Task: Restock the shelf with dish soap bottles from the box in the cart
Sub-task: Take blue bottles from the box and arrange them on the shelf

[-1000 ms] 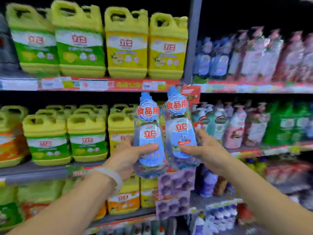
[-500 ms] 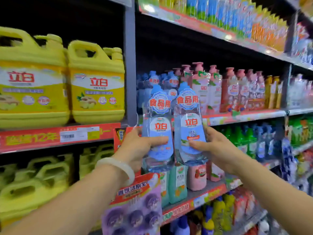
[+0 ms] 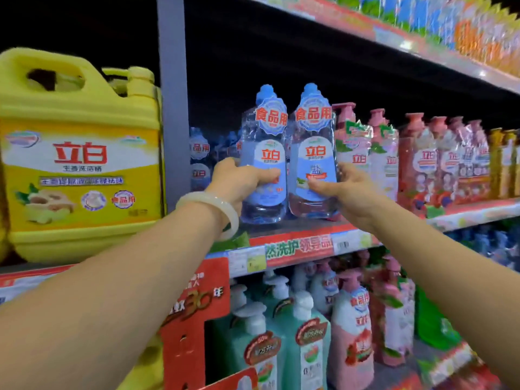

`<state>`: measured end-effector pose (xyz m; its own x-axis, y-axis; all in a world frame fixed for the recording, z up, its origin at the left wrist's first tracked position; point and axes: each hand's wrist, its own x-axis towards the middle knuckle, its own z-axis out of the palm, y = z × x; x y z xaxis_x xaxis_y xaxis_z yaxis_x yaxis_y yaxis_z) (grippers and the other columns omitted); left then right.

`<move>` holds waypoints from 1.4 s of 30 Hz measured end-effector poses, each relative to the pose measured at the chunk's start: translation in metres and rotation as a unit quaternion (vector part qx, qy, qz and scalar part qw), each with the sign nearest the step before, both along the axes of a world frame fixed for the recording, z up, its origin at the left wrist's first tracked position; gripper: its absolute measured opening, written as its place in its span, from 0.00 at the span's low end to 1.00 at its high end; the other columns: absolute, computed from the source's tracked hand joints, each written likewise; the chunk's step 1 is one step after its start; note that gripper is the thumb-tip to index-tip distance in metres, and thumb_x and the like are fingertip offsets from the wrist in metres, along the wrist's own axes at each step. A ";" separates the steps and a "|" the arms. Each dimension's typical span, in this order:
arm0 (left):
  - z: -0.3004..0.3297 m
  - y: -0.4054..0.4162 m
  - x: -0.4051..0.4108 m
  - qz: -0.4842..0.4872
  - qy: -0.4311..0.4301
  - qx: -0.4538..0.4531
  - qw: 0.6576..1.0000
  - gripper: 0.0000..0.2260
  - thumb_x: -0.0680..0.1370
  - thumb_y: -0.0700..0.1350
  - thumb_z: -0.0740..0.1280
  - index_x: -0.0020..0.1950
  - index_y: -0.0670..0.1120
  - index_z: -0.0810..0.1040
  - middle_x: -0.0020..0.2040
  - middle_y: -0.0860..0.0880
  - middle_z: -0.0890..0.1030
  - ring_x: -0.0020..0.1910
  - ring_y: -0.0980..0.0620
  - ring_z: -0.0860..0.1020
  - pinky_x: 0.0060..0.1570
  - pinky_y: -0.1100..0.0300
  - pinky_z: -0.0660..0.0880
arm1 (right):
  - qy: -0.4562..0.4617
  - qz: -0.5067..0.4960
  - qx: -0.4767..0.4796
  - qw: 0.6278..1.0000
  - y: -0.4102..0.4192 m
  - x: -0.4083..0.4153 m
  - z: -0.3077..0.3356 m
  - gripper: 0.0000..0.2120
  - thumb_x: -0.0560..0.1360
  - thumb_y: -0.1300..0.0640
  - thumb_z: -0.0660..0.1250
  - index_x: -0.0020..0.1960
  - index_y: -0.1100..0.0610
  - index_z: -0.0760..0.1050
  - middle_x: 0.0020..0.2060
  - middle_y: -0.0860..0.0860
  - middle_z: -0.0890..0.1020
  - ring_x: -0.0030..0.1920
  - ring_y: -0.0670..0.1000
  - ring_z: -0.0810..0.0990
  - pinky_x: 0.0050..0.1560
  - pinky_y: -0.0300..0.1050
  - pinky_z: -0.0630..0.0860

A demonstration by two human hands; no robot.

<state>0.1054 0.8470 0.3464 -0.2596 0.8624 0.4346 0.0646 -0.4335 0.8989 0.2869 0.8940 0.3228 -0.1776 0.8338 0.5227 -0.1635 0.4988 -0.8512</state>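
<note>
Two clear dish soap bottles with blue caps and blue labels stand side by side at the front of the shelf [image 3: 298,243]. My left hand [image 3: 239,178] grips the left bottle [image 3: 264,147] around its middle. My right hand [image 3: 346,187] holds the right bottle [image 3: 313,147] from its right side. Both bottle bases are at the shelf board, upright. More blue-capped bottles [image 3: 199,159] of the same kind stand deeper in the dark shelf behind them. The box and cart are out of view.
Pink pump bottles [image 3: 380,153] crowd the shelf just right of the held pair. A grey upright post [image 3: 173,108] and a big yellow jug [image 3: 78,153] are on the left. Green and pink pump bottles [image 3: 309,333] fill the shelf below; another stocked shelf [image 3: 422,32] runs overhead.
Both hands carried the two bottles up and forward from in front of the lower shelves to the shelf beside the pink bottles, where their bases now meet the board.
</note>
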 end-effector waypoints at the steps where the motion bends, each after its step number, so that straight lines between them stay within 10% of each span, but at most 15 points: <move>1: -0.002 0.009 -0.001 0.008 0.001 -0.008 1.000 0.21 0.67 0.36 0.76 0.58 0.35 0.77 0.49 0.40 0.84 0.42 0.47 0.84 0.45 0.53 0.81 | 0.002 -0.001 -0.005 1.000 0.011 -0.001 -0.001 0.22 0.71 0.68 0.70 0.64 0.66 0.69 0.50 0.59 0.81 0.38 0.50 0.82 0.29 0.35 0.76; 8: -0.011 0.045 0.004 0.062 -0.001 -0.071 0.996 0.17 0.70 0.37 0.75 0.55 0.37 0.75 0.54 0.42 0.81 0.50 0.45 0.81 0.52 0.53 0.77 | -0.028 0.021 -0.039 0.999 0.070 -0.006 -0.016 0.23 0.69 0.66 0.72 0.62 0.64 0.70 0.52 0.60 0.82 0.42 0.53 0.82 0.44 0.46 0.80; 13: -0.012 0.051 0.006 0.042 0.075 -0.081 0.993 0.15 0.76 0.41 0.69 0.61 0.40 0.75 0.57 0.43 0.81 0.46 0.50 0.80 0.42 0.59 0.76 | -0.222 0.015 0.009 0.975 0.078 0.012 -0.003 0.09 0.74 0.55 0.69 0.53 0.54 0.76 0.54 0.55 0.82 0.50 0.53 0.79 0.47 0.44 0.74; 19: -0.013 0.047 0.000 0.173 0.228 -0.156 0.945 0.10 0.74 0.59 0.68 0.49 0.55 0.77 0.55 0.50 0.82 0.53 0.44 0.78 0.42 0.52 0.72 | -0.549 -0.172 0.118 0.810 0.062 0.011 0.017 0.24 0.74 0.40 0.64 0.44 0.64 0.73 0.34 0.55 0.74 0.33 0.53 0.71 0.30 0.43 0.65; 23: -0.015 0.046 0.004 0.187 0.211 -0.138 0.949 0.11 0.72 0.55 0.72 0.47 0.51 0.75 0.54 0.47 0.82 0.53 0.42 0.80 0.44 0.48 0.76 | -0.541 -0.204 0.134 0.805 0.065 0.009 0.019 0.24 0.74 0.43 0.66 0.33 0.58 0.61 0.30 0.53 0.69 0.31 0.51 0.69 0.26 0.39 0.61; 30: -0.015 0.047 0.010 0.198 0.190 -0.136 0.952 0.10 0.72 0.50 0.73 0.43 0.50 0.73 0.54 0.44 0.82 0.53 0.41 0.79 0.45 0.48 0.75 | -0.488 -0.211 0.116 0.839 0.065 0.004 0.011 0.29 0.75 0.46 0.66 0.64 0.66 0.63 0.62 0.61 0.73 0.61 0.60 0.74 0.47 0.45 0.67; 36: -0.017 0.047 0.012 0.202 0.176 -0.136 0.954 0.10 0.73 0.50 0.72 0.43 0.50 0.72 0.46 0.48 0.80 0.44 0.46 0.74 0.42 0.51 0.72 | -0.563 -0.260 0.188 0.762 0.064 0.001 0.012 0.22 0.77 0.47 0.64 0.34 0.60 0.62 0.38 0.56 0.71 0.43 0.56 0.71 0.42 0.44 0.66; 42: -0.019 0.042 0.022 0.228 0.190 -0.133 0.946 0.14 0.74 0.51 0.71 0.55 0.47 0.74 0.55 0.44 0.81 0.49 0.43 0.78 0.43 0.52 0.74 | -0.548 -0.239 0.189 0.779 0.067 0.006 0.012 0.25 0.77 0.48 0.64 0.32 0.57 0.55 0.31 0.52 0.65 0.42 0.54 0.68 0.37 0.44 0.64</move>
